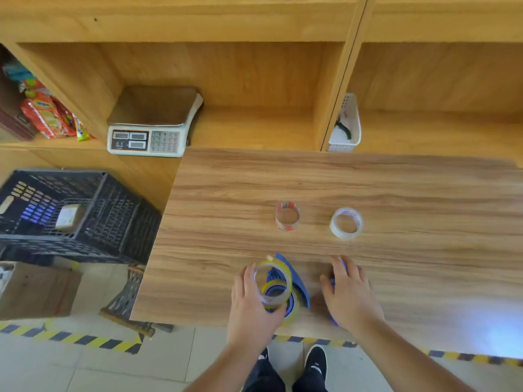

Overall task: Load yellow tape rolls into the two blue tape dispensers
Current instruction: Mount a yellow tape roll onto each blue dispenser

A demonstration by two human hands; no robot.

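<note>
A yellow tape roll (273,284) sits gripped in my left hand (252,304), just above a blue tape dispenser (294,281) near the table's (396,188) front edge. My right hand (349,298) covers the second blue dispenser (333,321), and I cannot tell whether it grips.

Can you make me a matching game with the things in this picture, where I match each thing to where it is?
Things:
1. yellow tape roll
2. red and white roll
3. weighing scale
4. white basket

Places:
A. on the shelf, left of the table
B. held in the left hand, over a blue dispenser
C. on the shelf, behind the table's far edge
D. standing on the table, next to a whitish roll

Pairs: 1-B, 2-D, 3-A, 4-C
</note>
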